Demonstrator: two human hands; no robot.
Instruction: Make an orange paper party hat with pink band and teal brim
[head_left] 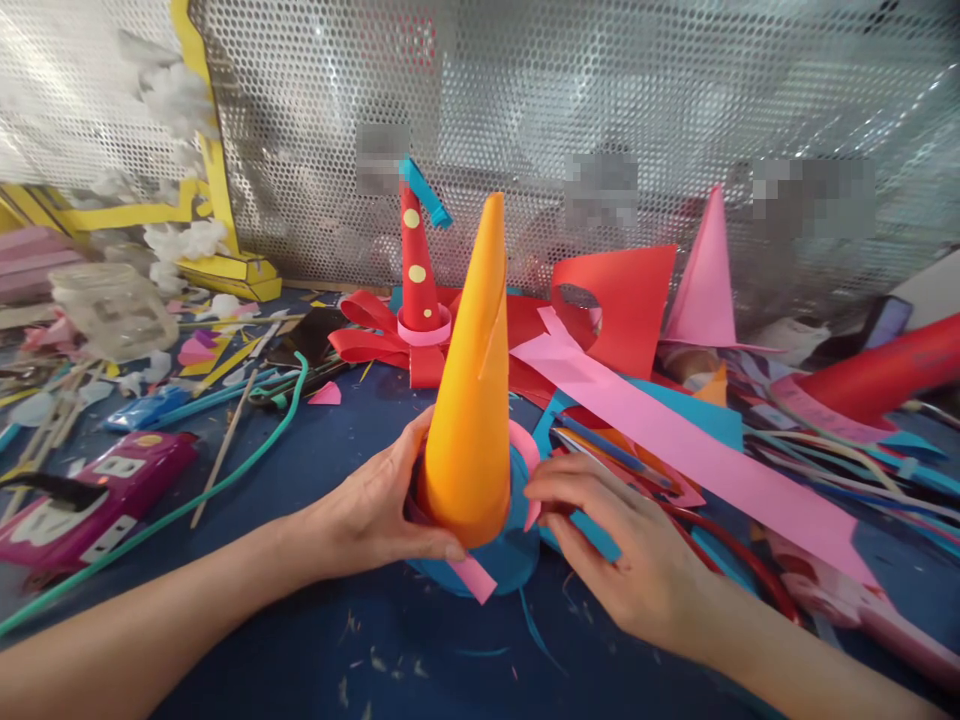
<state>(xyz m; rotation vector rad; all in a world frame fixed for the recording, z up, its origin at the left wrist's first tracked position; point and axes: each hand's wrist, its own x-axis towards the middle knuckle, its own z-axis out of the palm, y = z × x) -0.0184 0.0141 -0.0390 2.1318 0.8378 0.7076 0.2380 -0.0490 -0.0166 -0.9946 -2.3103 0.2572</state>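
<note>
An orange-yellow foam or paper cone (pixel 471 420) stands upright on a round blue disc (pixel 517 560) in front of me. My left hand (pixel 386 495) is wrapped around the cone's lower left side, its thumb pressing a pink strip (pixel 476 578) against the base. The strip passes round behind the cone, and its other end shows on the right. That end is pinched between the fingers of my right hand (pixel 600 525), a little apart from the cone. Part of the strip is hidden by the cone and my left hand.
Behind the cone stands a small red spotted cone hat (pixel 418 265). A long pink sheet strip (pixel 675 430), red sheet (pixel 637 310) and pink cone (pixel 705 285) lie to the right. A magenta device (pixel 112 500), green tube (pixel 247 460) and glass jar (pixel 112 310) are left. Perforated metal rises behind.
</note>
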